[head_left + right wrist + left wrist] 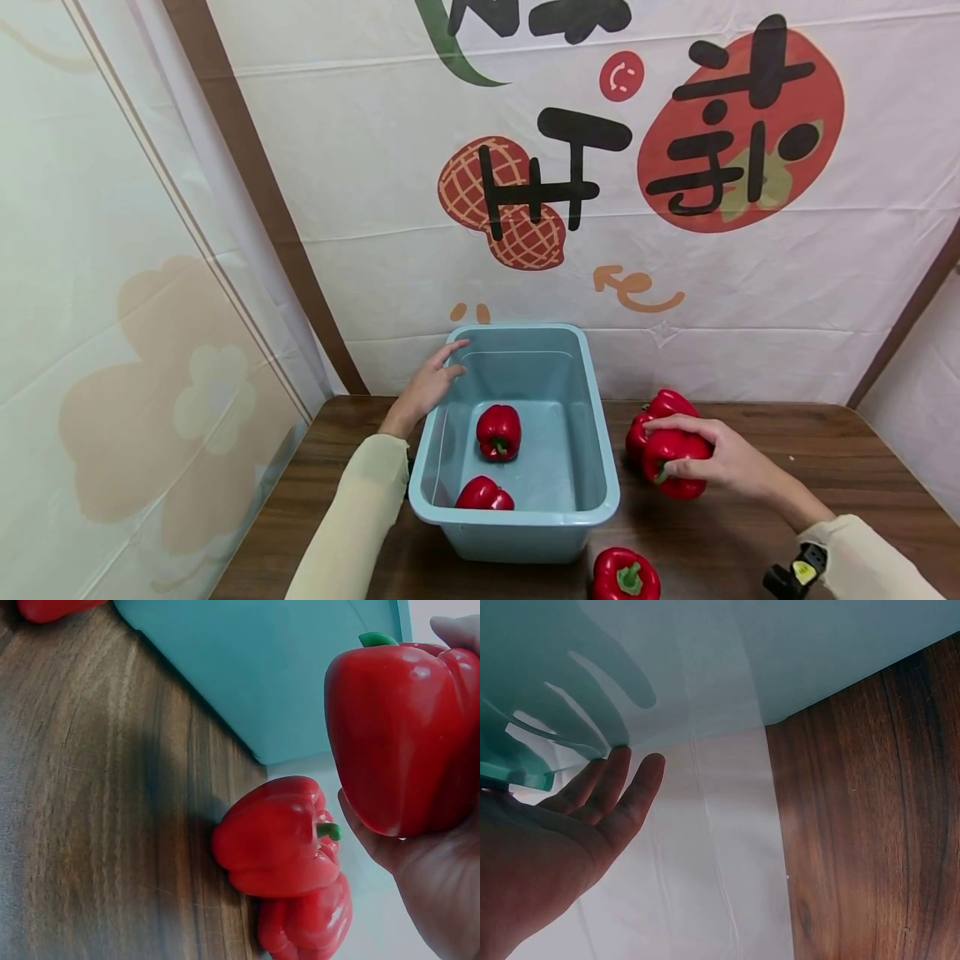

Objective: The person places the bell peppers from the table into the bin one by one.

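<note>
- Nearest the camera, one red bell pepper (625,576) lies alone at the front edge of the worktop (750,550), just right of the blue plastic tub (600,467), untouched by either hand.
- Right hand (720,462): fingers curled over a second red bell pepper, the held pepper (675,467), right of the tub and apart from its wall. The right-wrist view shows it cradled in palm and fingers, stem up (401,735).
- Two further peppers sit behind the held one, towards the back edge: one with its stem sideways (277,847) and one pressed against it (307,922).
- Left hand (431,383): open, fingers straight, resting against the tub's left wall near the far left corner; it grips nothing. The left-wrist view confirms extended fingers (622,787) at the tub rim.
- Tub contents: two peppers, one mid-floor (498,432) and one against the near wall (483,495).
- Risk, judged: the held pepper's skin is glossy and the grasp comes from above; a slack hold could drop it onto the worktop, where it may roll towards the edge.
- Risk, judged: the two rear peppers lean on each other just beside the held one, so a knuckle brushing them could set them rolling.
- Risk, judged: the tub is steadied only by flat fingers, so a knock on its right rim could shift it.
</note>
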